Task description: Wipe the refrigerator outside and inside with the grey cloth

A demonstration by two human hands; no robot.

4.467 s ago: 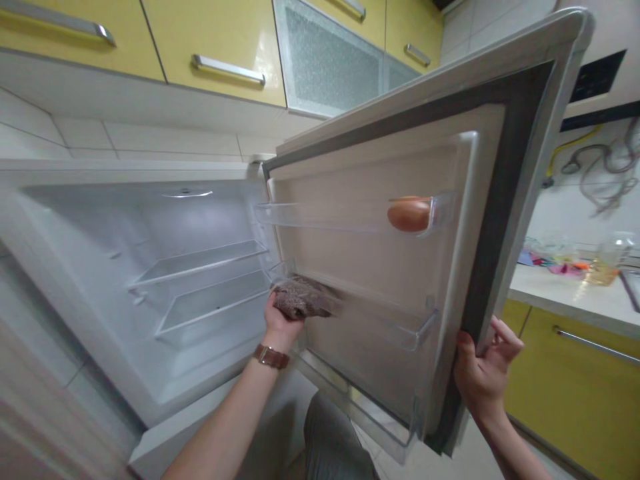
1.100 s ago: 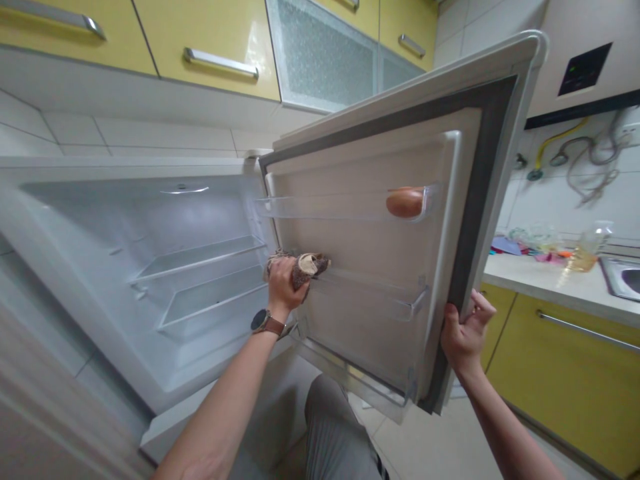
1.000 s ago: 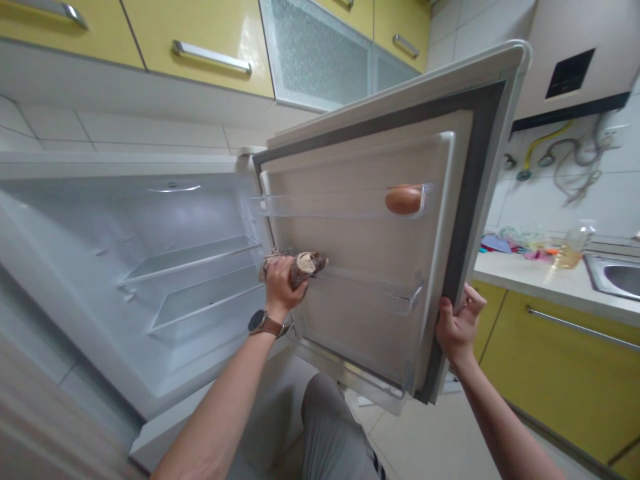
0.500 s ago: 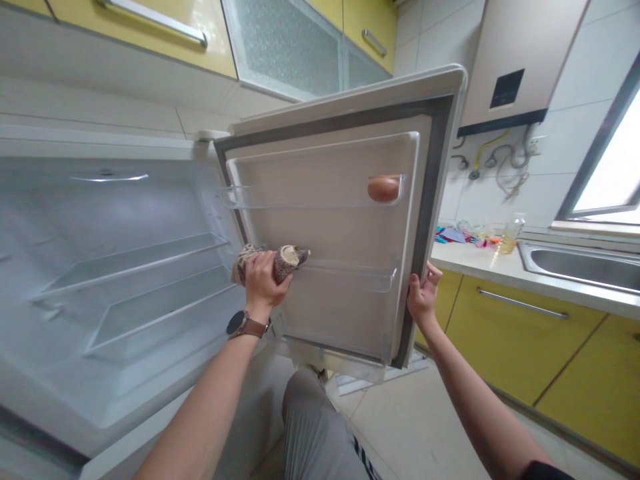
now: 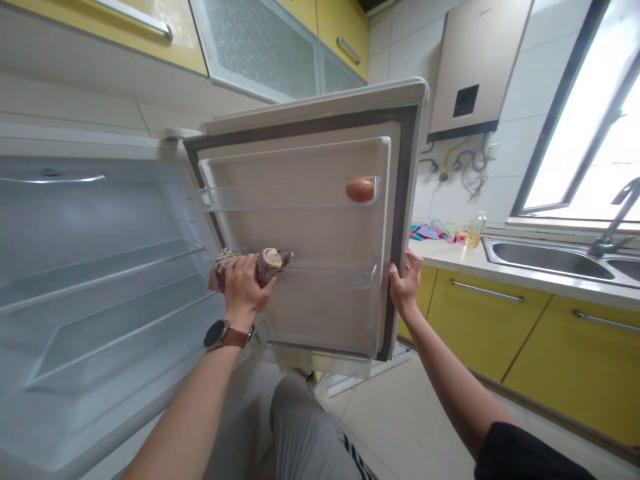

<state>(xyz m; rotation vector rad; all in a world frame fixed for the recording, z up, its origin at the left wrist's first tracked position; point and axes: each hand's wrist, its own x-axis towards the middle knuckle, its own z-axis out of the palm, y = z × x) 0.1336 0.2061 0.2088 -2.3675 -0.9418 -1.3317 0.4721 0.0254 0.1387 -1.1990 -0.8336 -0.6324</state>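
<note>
White tiled walls [image 5: 410, 47] surround you, and at left your white refrigerator [image 5: 100, 220] stands open, showing 2 glass racks inside. Its pale rectangular door [image 5: 310, 233], edged by a grey rubber seal, fills the middle of your view. Right of it, a long white desk [image 5: 447, 258] runs above glossy yellow cabinets [image 5: 485, 327] and holds a stainless steel sink [image 5: 550, 261] with 2 basins. Across the door's inner side you have 3 clear plastic shelves. Your left grip [image 5: 246, 283] is closed around a brown-and-beige patterned cloth bundle [image 5: 270, 263], beside the hinge-side end of the middle shelf; whether cloth and shelf touch, you cannot tell. Your right grip [image 5: 406, 283] is partly closed on the door's free edge, thumb on the inner side. Near the sink is a clear bottle [image 5: 477, 230] of yellow liquid. Smallest, 1 smooth brown egg [image 5: 360, 190] sits in the top shelf, towards the door's free edge.
</note>
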